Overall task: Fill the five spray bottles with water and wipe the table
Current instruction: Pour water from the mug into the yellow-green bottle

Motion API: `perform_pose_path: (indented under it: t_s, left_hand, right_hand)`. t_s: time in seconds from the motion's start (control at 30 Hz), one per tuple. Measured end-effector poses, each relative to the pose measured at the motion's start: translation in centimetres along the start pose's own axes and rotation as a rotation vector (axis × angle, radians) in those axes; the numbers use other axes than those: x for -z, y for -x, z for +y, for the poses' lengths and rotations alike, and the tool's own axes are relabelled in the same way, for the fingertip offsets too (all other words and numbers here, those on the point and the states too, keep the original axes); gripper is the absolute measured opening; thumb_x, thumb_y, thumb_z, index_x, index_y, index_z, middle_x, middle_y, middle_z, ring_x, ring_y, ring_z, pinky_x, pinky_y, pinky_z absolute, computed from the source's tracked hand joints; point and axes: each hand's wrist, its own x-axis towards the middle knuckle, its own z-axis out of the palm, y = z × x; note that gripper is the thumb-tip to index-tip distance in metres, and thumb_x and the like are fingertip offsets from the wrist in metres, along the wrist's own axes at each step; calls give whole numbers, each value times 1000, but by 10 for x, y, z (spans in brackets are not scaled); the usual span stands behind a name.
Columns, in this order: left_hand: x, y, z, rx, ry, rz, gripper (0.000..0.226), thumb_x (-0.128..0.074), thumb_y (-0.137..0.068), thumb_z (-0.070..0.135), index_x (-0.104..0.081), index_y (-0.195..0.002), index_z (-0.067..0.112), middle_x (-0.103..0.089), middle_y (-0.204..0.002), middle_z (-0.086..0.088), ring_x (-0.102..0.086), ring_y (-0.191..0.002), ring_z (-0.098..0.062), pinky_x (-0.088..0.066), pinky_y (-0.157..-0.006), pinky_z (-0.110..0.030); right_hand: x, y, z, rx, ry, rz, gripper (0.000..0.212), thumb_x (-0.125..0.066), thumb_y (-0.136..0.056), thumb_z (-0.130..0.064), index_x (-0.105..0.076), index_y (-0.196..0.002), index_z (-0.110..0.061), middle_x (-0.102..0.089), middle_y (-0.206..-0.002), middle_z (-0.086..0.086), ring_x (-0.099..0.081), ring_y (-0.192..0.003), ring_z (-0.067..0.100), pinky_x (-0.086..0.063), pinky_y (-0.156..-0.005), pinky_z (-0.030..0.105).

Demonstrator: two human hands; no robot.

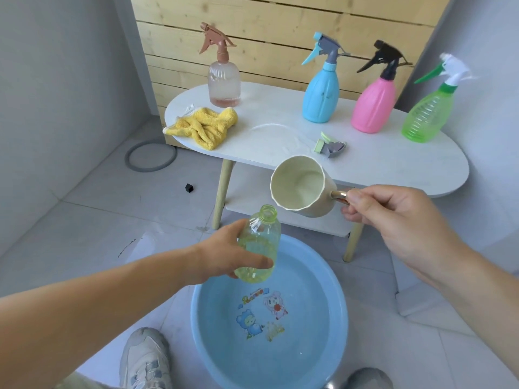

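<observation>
My left hand (233, 251) grips an uncapped yellow-green bottle (259, 245), tilted over a blue basin (331, 299) of water on the floor. My right hand (393, 217) holds the handle of a cream ladle cup (300, 186), tipped sideways just above and right of the bottle's mouth. On the white table (393, 167) stand a clear pink spray bottle (223, 80), a blue one (321, 94), a pink one (373, 105) and a green one (428, 113). A yellow cloth (205, 127) lies at the table's left end. A loose green spray head (330, 144) lies near the front edge.
The table has a lower shelf (280, 214) and wooden legs. A wooden slat panel (280, 32) stands behind it. A grey ring (150, 158) and a small black cube (189, 188) lie on the tiled floor. My shoe (146, 357) is left of the basin.
</observation>
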Motion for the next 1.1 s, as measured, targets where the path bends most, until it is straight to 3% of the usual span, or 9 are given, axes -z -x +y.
perform_pose_path:
  t_s: [0.1, 0.3, 0.47, 0.83, 1.1]
  left_hand:
    - [-1, 0, 0, -5, -1, -6, 81, -91, -56, 32, -55, -129, 40, -71, -115, -1, -73, -101, -23, -62, -85, -52]
    - [-1, 0, 0, -22, 6, -34, 74, -92, -65, 25, -57, -128, 40, -72, -113, -1, -74, -100, -22, -62, -86, -52]
    - [-1, -1, 0, -23, -6, -36, 80, -91, -58, 32, -55, -129, 40, -71, -114, 0, -74, -101, -21, -61, -86, -52]
    - [0, -2, -2, -22, -21, -32, 78, -91, -59, 32, -56, -128, 41, -71, -113, 1, -74, -100, -22, -62, -86, -52]
    - [0, -1, -2, -21, -35, -31, 78, -92, -64, 29, -54, -131, 41, -71, -114, -1, -73, -101, -24, -61, -86, -54]
  right_hand:
    - [-2, 4, -4, 19, 37, 2, 17, -64, -88, -35, -77, -86, -24, -76, -87, -4, -73, -89, 13, -53, -97, 43]
    - [-4, 5, -6, 34, 74, 10, 21, -63, -85, -40, -77, -88, -25, -75, -96, -16, -71, -93, 10, -53, -96, 40]
    - [-4, 4, -8, 67, 95, 21, 14, -64, -89, -32, -76, -84, -27, -74, -96, -21, -69, -90, 3, -53, -88, 23]
    - [-4, 4, -8, 104, 101, 40, 17, -65, -88, -29, -75, -75, -27, -73, -105, -21, -67, -98, -4, -50, -88, 16]
    - [-5, 7, -13, 133, 117, 40, 14, -66, -89, -23, -75, -79, -26, -71, -108, -17, -63, -97, -13, -44, -84, 4]
